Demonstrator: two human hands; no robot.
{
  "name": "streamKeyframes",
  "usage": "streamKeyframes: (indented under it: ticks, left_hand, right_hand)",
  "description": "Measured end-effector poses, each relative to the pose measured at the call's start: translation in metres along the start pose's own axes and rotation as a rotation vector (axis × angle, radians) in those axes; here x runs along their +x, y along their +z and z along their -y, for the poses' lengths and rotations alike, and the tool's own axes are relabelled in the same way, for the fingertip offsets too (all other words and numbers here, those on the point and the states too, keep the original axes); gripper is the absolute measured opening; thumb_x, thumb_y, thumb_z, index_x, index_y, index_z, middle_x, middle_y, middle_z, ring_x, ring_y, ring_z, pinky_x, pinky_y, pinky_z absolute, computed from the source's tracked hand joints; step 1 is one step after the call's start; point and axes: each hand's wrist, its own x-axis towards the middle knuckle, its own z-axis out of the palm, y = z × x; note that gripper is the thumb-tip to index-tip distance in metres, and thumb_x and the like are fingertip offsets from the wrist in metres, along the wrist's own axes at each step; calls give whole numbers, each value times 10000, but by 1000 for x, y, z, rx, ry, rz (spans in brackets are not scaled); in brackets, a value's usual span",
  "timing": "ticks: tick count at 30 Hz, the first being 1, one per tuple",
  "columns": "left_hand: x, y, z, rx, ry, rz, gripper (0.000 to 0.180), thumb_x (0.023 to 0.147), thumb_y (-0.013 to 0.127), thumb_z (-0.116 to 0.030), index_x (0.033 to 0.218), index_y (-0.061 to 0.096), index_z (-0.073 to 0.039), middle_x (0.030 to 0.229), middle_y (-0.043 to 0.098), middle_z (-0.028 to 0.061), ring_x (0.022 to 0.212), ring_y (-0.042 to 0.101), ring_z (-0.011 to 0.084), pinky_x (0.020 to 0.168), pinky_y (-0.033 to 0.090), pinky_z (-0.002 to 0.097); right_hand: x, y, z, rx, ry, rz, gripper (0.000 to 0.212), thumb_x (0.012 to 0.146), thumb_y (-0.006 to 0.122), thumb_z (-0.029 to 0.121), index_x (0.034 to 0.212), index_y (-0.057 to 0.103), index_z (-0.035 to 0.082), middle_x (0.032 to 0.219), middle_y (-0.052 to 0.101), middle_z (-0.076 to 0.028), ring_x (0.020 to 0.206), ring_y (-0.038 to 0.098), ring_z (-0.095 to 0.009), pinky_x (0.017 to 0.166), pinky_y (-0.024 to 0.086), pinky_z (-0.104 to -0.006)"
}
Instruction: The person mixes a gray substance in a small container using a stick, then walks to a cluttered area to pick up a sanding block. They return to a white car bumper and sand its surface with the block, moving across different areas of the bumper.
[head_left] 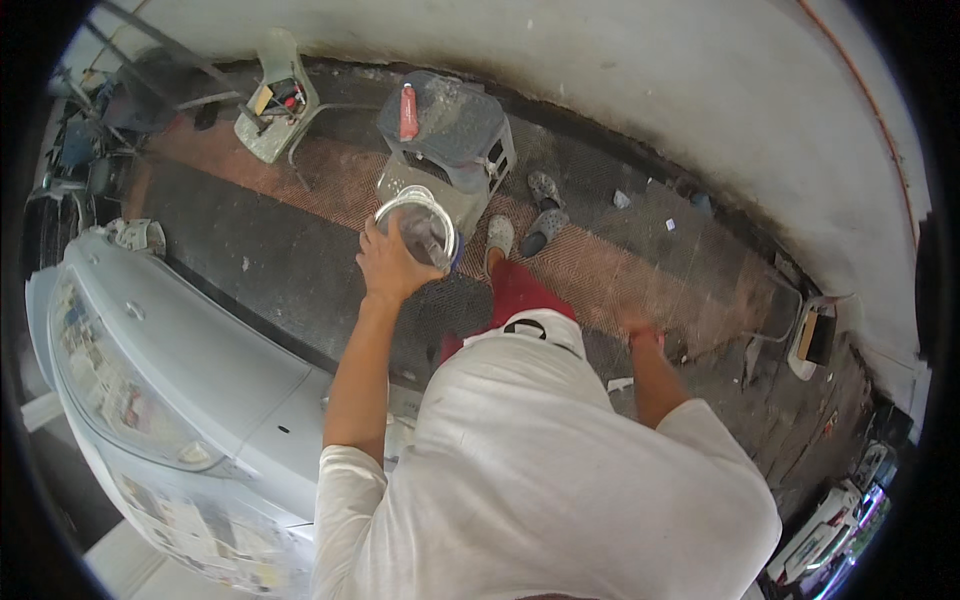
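My left hand [393, 262] is wrapped round a round, silver-rimmed can [420, 242], held up in front of me with its mouth facing up. Its inside looks grey, and a strip of blue shows at its right side. Down at my right side, my right hand [641, 326] is smeared by motion, so its fingers cannot be made out. Just beyond the can stands a stool with a dark, worn top [455, 115]. A red tube [408, 112] lies on that stool, out of reach of both hands' grip.
A grey car [220, 340] with paper-covered windows lines my left. At the far left a pale chair [270, 135] bears small items. Dark clogs [545, 215] lie by my foot. Another chair [808, 340] is at the right, near the pale wall [700, 80].
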Motion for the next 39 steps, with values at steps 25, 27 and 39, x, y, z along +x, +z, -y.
streamKeyframes:
  ticks: [25,27,39]
  left_hand:
    - [317,3,-64,-153,395,-100,1483,525,1048,-570,1722,243,-222,1691,283,357,1587,293,527,1261,342,603]
    - [321,16,-47,-232,400,-138,1579,515,1042,-610,1743,158,-158,1696,264,374,1593,281,527,1261,339,604]
    - [325,49,-19,-529,218,137,1760,513,1054,-598,1735,-87,-52,1738,147,407,1641,176,535,1268,271,695]
  right_hand:
    - [-7,-165,419,234,-665,-397,576,987,760,291,1498,574,101,1275,731,-199,1143,720,-421,951,585,-495]
    - [5,-179,459,229,-689,-389,593,966,768,266,1503,565,117,1235,733,-178,1113,723,-412,935,586,-505]
    - [73,-213,547,-229,-882,-547,173,953,734,201,1097,786,123,1082,737,-93,1011,736,-335,842,596,-470]
